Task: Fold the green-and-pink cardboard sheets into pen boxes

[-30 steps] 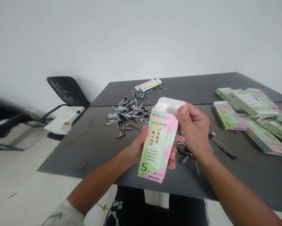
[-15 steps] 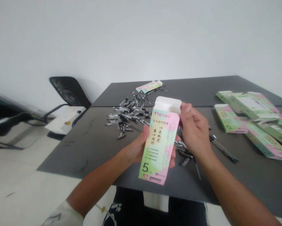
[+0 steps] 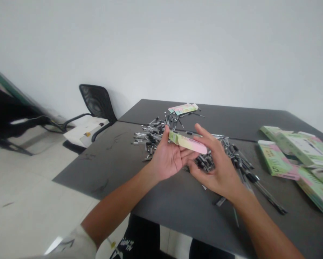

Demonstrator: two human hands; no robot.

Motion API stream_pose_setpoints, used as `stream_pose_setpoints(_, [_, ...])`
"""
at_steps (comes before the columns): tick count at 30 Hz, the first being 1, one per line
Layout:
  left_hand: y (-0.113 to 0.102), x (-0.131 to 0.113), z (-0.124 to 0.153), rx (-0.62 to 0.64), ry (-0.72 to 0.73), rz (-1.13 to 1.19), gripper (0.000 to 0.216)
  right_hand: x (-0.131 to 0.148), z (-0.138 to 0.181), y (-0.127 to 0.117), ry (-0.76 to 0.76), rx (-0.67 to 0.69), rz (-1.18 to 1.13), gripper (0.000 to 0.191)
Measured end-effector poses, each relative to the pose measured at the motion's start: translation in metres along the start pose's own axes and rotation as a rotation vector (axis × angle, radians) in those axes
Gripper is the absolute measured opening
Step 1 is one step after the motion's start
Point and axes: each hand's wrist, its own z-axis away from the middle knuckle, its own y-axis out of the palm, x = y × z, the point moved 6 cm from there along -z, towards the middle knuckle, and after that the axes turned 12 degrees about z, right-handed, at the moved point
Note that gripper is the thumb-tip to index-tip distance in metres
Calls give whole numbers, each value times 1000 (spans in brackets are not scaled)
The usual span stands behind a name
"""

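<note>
My left hand (image 3: 169,158) grips a pink and green cardboard pen box (image 3: 188,142), its thumb at one side and its fingers beneath. The box is tipped so that one narrow end faces me; its printed front is out of sight. My right hand (image 3: 215,163) is beside that end with thumb and forefinger spread apart, holding nothing. Whether its fingertips touch the box, I cannot tell. Behind and below the hands, a heap of black and clear pens (image 3: 152,136) lies on the dark table (image 3: 110,162).
Several similar pen boxes (image 3: 278,158) are stacked loosely at the right. Another flat pen box (image 3: 183,109) lies at the back beyond the pens. A black mesh chair (image 3: 98,102) holding a white box (image 3: 87,131) stands left of the table.
The pen box has been tilted from showing its printed front to showing its narrow end. My right hand has let go of its top flap and opened. The view has shifted slightly left.
</note>
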Motion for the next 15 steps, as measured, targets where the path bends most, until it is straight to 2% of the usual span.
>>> stream_pose_setpoints(3, [-5, 19, -2, 45, -103, 6, 85, 0, 4, -3, 33, -84, -35, 60])
stream_pose_setpoints(6, [-10, 30, -3, 69, -182, -5, 86, -6, 9, -8, 157, -162, -18, 39])
stream_pose_setpoints(8, [-16, 32, -4, 35, -248, -86, 98, -11, 12, -15, 252, -253, -7, 34])
stream_pose_setpoints(11, [-32, 21, -8, -82, -294, -371, 112, -22, 15, -29, 397, -467, -51, 30])
stream_pose_setpoints(12, [-37, 10, -12, -120, -214, -482, 108, -26, 15, -34, 450, -537, -87, 29])
stream_pose_setpoints(13, [-40, -4, -15, -155, -70, -576, 99, -30, 15, -40, 501, -602, -128, 29])
stream_pose_setpoints(15, [-36, -37, -16, -194, 325, -674, 81, -37, 14, -50, 586, -698, -209, 30])
